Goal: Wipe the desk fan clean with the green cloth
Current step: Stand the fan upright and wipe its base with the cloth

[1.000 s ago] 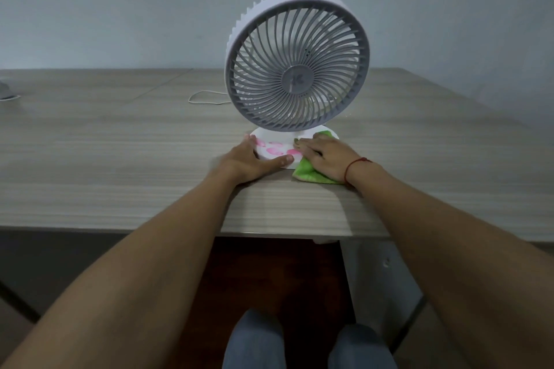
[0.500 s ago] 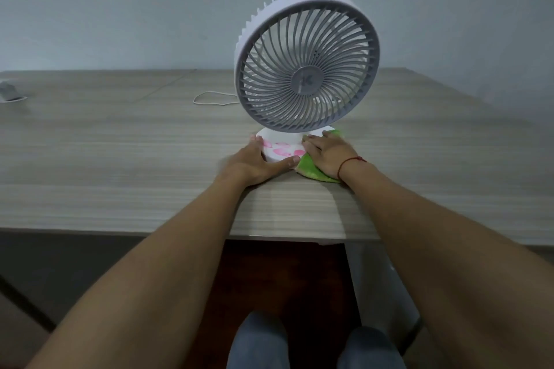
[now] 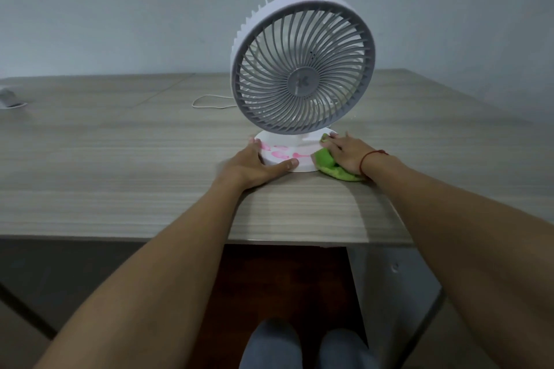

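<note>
Knees in grey trousers [image 3: 302, 344] show lowest in the view, below the near edge of the pale, wood-grain laminate desk [image 3: 120, 183], whose surface is smooth and matte with fine horizontal streaks. Just past that edge, toward its middle, the left hand [image 3: 254, 166] lies flat and spread, thumb along the front rim and fingers curled round the left side of the fan's round white plastic base [image 3: 302, 144]; it steadies the base rather than gripping anything. Beside it the right hand [image 3: 349, 154], a thin red cord on its wrist, presses palm-down on the bunched, fluffy green cloth [image 3: 332, 168], fingers loosely bent over it, the cloth touching the right rim of the base and resting on the desk.

Judging by this, wiping is at the base and far from finished: pink smears [image 3: 280, 154] sit on the front of the base, and they look uncleaned. Whether the grille has been wiped cannot be told.

Above the base rises the small white desk fan [image 3: 302, 66], upright, its round head fronted by a grey plastic grille of thin curved spokes around a central hub, with a ribbed white rim behind. Farther back a thin white cord [image 3: 207, 102] loops across the desk, and a small grey object, too blurred to identify, sits at the far left edge.
</note>
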A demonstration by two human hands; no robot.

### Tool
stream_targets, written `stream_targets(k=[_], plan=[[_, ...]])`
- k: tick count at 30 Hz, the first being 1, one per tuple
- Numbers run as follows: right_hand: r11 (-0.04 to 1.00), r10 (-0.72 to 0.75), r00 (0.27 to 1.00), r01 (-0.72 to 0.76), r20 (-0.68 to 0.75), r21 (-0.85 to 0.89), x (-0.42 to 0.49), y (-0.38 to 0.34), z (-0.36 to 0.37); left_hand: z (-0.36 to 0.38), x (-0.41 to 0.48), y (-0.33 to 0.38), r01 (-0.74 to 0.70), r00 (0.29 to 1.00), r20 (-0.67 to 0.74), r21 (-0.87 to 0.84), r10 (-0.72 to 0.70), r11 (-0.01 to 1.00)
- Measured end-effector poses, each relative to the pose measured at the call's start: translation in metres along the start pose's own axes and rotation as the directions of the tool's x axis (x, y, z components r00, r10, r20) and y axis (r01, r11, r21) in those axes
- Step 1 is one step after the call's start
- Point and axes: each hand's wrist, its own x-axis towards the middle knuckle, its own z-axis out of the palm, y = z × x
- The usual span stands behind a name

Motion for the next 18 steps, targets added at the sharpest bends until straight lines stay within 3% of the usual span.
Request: stream_targets(k=[5,10,13,15,18], plan=[[0.995,-0.045,0.996,0.037,-0.077,-0.097,0.015,-0.027,0.020,0.000,0.003,-0.002,0.014,1.000,-0.009,-0.010,-0.014,1.000],[0.973,-0.211,0.964,0.192,-0.159,-0.124,-0.007,-0.039,0.028,-0.001,0.000,0.001,0.008,1.000,-0.006,0.009,-0.008,1.000],[0.953,-0.281,0.951,0.262,-0.125,-0.151,-0.019,-0.020,0.025,-0.003,-0.002,0.003,0.017,1.000,0.007,-0.024,-0.017,1.000],[0.962,-0.250,0.963,0.235,-0.104,-0.139,-0.019,-0.001,0.021,-0.003,-0.004,0.004,0.007,1.000,0.003,-0.040,-0.007,0.999],[0.996,-0.079,0.991,0.075,-0.108,-0.037,-0.009,0.016,0.017,-0.002,-0.004,0.002,0.008,1.000,0.013,-0.057,-0.008,0.998]])
